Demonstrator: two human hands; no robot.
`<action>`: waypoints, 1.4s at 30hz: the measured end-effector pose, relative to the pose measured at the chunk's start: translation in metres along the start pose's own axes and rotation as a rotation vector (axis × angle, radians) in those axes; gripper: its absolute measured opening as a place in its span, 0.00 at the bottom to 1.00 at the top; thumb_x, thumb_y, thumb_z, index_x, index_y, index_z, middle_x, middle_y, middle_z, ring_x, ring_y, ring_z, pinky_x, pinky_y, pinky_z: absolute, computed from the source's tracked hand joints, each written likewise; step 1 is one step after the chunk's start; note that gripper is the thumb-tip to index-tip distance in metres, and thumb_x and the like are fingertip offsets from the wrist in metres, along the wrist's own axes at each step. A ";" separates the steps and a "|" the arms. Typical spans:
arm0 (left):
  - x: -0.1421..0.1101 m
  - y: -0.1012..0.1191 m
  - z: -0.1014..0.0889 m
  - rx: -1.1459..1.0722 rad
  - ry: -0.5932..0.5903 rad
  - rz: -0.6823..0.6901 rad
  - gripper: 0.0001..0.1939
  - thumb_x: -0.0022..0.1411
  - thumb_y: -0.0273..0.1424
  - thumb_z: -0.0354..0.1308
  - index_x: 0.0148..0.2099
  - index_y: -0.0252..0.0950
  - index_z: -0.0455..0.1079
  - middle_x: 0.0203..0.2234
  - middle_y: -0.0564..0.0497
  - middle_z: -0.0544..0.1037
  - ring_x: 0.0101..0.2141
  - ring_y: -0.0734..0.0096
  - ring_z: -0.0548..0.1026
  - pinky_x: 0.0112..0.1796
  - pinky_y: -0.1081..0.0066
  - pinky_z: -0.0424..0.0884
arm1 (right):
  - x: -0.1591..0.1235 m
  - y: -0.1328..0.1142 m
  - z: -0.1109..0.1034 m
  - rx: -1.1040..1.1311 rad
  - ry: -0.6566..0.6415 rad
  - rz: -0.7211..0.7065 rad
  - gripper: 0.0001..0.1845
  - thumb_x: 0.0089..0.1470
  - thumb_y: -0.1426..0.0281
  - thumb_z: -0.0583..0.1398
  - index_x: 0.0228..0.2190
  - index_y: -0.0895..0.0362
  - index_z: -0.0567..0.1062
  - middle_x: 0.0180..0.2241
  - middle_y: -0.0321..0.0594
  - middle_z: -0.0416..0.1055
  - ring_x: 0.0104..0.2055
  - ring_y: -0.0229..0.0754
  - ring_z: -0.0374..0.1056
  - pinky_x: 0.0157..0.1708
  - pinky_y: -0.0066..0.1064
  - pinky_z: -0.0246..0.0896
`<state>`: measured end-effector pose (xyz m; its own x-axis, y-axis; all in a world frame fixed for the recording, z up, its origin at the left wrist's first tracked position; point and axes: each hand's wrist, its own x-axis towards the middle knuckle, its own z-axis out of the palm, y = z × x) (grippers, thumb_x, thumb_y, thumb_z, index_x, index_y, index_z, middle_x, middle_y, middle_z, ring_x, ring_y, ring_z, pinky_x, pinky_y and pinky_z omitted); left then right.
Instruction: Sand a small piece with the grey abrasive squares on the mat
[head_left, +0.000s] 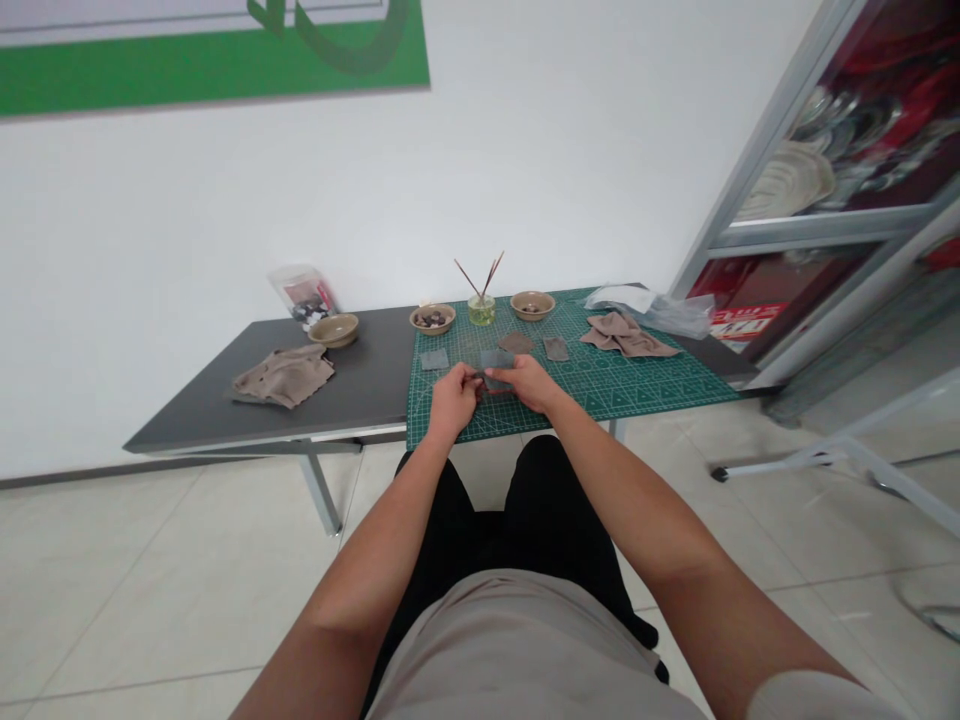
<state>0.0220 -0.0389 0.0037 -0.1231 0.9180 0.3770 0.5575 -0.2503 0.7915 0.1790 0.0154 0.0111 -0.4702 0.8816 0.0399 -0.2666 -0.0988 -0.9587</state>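
My right hand (531, 384) is closed on a thin grey square piece (495, 358), its thumb lying over the piece; the material is hard to tell. Beside it, my left hand (453, 398) has its fingers pinched together near the left edge of that piece. Whatever lies between these fingers is too small to make out. Both hands are over the near part of a green cutting mat (585, 385). Around them on the mat are a pale grey square (434, 360), a brown flat piece (516, 343) and a small grey-brown square (556, 348).
Behind the hands stand a bowl of dark round pieces (433, 320), a glass jar with thin sticks (481, 312) and another bowl (532, 306). Brown cloths (285, 377) (626, 335) lie at both sides. A third bowl (334, 331) and plastic bags (304, 292) (660, 308) are farther out.
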 end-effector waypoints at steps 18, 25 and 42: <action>0.002 0.002 -0.005 -0.039 0.013 0.069 0.05 0.60 0.26 0.58 0.39 0.38 0.73 0.31 0.52 0.76 0.32 0.72 0.72 0.36 0.71 0.68 | -0.002 -0.002 -0.001 0.010 -0.011 -0.016 0.19 0.35 0.63 0.74 0.29 0.58 0.79 0.29 0.38 0.77 0.30 0.38 0.69 0.35 0.33 0.68; 0.000 0.000 -0.003 -0.036 -0.010 0.006 0.08 0.61 0.27 0.60 0.42 0.39 0.76 0.31 0.53 0.79 0.33 0.69 0.76 0.38 0.69 0.69 | -0.001 0.000 -0.003 0.038 0.002 -0.007 0.18 0.35 0.65 0.74 0.30 0.58 0.78 0.30 0.37 0.76 0.32 0.38 0.69 0.37 0.34 0.67; 0.003 0.003 -0.008 -0.067 0.034 0.082 0.10 0.55 0.19 0.58 0.30 0.38 0.76 0.29 0.53 0.73 0.32 0.71 0.72 0.37 0.71 0.68 | 0.006 -0.005 -0.005 -0.096 -0.150 0.126 0.23 0.34 0.59 0.76 0.31 0.59 0.81 0.30 0.39 0.77 0.31 0.39 0.70 0.33 0.32 0.66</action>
<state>0.0162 -0.0396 0.0108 -0.1080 0.8827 0.4573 0.5112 -0.3452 0.7870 0.1818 0.0233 0.0152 -0.6167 0.7858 -0.0477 -0.1198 -0.1536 -0.9809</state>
